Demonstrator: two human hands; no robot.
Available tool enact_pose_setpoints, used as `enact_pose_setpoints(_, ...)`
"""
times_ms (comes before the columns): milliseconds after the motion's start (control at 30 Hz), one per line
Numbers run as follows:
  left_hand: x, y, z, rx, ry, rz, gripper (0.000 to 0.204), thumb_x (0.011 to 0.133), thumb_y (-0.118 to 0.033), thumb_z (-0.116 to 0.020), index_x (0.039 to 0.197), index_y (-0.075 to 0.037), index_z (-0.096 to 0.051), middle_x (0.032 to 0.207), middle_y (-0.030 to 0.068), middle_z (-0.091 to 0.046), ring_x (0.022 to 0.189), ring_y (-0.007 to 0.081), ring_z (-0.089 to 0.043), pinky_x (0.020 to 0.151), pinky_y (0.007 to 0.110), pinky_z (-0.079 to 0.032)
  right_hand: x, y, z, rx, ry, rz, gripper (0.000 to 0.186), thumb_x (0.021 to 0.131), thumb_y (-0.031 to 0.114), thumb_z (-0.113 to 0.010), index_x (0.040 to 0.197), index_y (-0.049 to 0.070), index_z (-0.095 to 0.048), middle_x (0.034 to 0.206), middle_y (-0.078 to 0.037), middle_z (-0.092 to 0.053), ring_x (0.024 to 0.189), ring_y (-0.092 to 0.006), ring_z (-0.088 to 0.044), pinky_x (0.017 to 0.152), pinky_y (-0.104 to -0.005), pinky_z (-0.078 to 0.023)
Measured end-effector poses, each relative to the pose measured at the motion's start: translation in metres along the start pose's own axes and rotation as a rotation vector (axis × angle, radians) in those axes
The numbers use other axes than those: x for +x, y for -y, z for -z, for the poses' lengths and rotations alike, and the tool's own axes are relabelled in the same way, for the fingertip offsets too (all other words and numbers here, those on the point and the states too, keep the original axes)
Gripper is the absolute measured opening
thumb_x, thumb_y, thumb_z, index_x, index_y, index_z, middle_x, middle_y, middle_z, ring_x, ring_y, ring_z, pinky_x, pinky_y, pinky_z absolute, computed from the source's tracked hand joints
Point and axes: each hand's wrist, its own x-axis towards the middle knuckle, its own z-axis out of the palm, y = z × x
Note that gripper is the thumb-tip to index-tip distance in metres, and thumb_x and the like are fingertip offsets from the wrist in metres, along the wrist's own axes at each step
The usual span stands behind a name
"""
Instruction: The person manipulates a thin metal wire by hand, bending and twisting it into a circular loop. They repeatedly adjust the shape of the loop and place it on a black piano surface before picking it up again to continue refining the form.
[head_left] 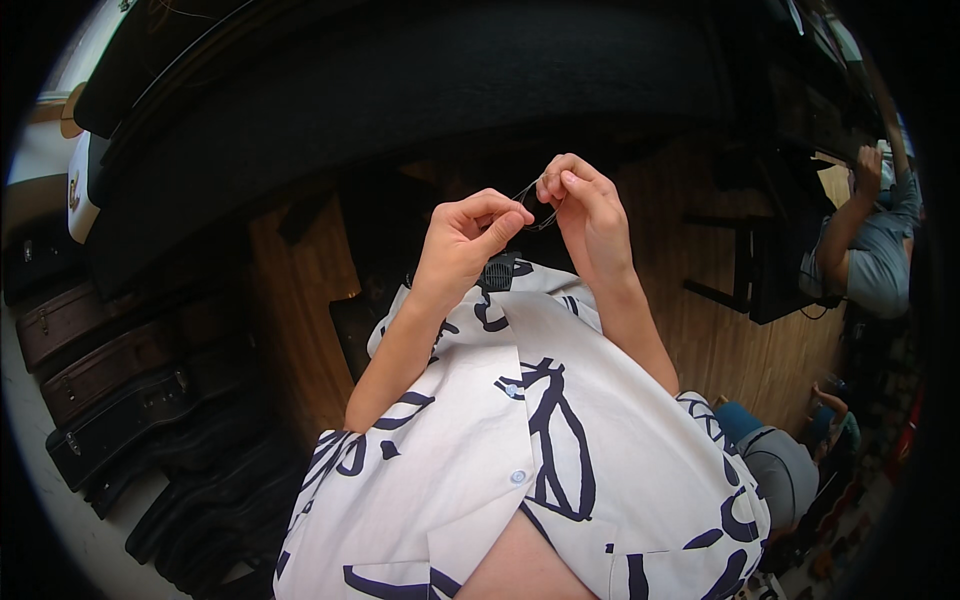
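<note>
A thin, wire-like string (543,227) is looped between my two hands, held up in front of my chest. My left hand (462,240) pinches one side of it between thumb and curled fingers. On the other side, my right hand (592,215) also has thumb and fingers pressed together on the string, slightly higher and farther away. The string's ends are too fine to make out. Just below the hands, a small black ridged object (497,272) shows against my patterned shirt; its kind is unclear.
A large black surface (480,90) stretches across the far side. Several dark instrument cases (115,425) line the left. A person in a grey shirt (870,245) is at the right near a black stand (750,260), and another person (775,470) is at the lower right. The floor (665,220) is wooden.
</note>
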Motion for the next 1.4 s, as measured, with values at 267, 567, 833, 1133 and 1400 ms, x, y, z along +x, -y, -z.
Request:
enact_pose_setpoints(267,0.000,-0.002,0.004,-0.007,0.082,-0.024,0.040,0.096,-0.040,-0.064,0.090,-0.002,-0.073,0.070,-0.0015,-0.052,0.062,0.0064,-0.043,0.056,0.022,-0.032,0.000,0.007,0.007,-0.393,0.075,0.082,0.017,0.096,0.014,-0.055,0.088,0.003,-0.066,0.082,-0.003,-0.063,0.077,-0.0089,-0.052,0.073,-0.0252,-0.040)
enact_pose_setpoints(567,-0.001,-0.006,0.021,0.107,0.139,0.037,0.043,0.103,-0.036,-0.056,0.083,0.000,-0.071,0.065,-0.0028,-0.048,0.059,0.0056,-0.038,0.056,0.023,-0.031,0.001,0.028,0.017,-0.774,0.300,-0.060,0.008,0.088,0.005,-0.067,0.091,0.001,-0.072,0.078,-0.002,-0.066,0.063,-0.0053,-0.053,0.055,-0.0208,-0.039)
enact_pose_setpoints(833,-0.006,-0.016,0.026,0.267,0.242,0.110,0.039,0.100,-0.033,-0.060,0.079,-0.002,-0.071,0.064,-0.0029,-0.049,0.060,0.0061,-0.038,0.056,0.025,-0.030,0.000,0.047,-0.001,-0.888,0.365,-0.113,0.011,0.085,0.005,-0.071,0.094,0.000,-0.073,0.073,-0.005,-0.068,0.057,-0.0068,-0.055,0.053,-0.0210,-0.042)
enact_pose_setpoints(1133,-0.008,-0.021,0.028,0.286,0.321,0.167,0.025,0.097,-0.026,-0.067,0.089,-0.003,-0.073,0.072,-0.0017,-0.055,0.065,0.0065,-0.045,0.059,0.024,-0.037,0.004,0.042,-0.006,-0.947,0.517,0.019,0.008,0.087,0.006,-0.071,0.092,0.000,-0.072,0.065,-0.004,-0.066,0.051,-0.0055,-0.054,0.048,-0.0201,-0.041)
enact_pose_setpoints(1400,-0.009,-0.021,0.052,0.120,0.016,-0.145,0.061,0.090,-0.048,-0.070,0.129,-0.003,-0.060,0.112,0.0050,-0.059,0.098,0.0125,-0.057,0.077,0.024,-0.047,0.002,0.025,0.002,-0.475,0.159,-0.134,0.011,0.094,0.011,-0.067,0.092,0.000,-0.069,0.067,-0.003,-0.064,0.053,-0.0064,-0.058,0.049,-0.0173,-0.045)
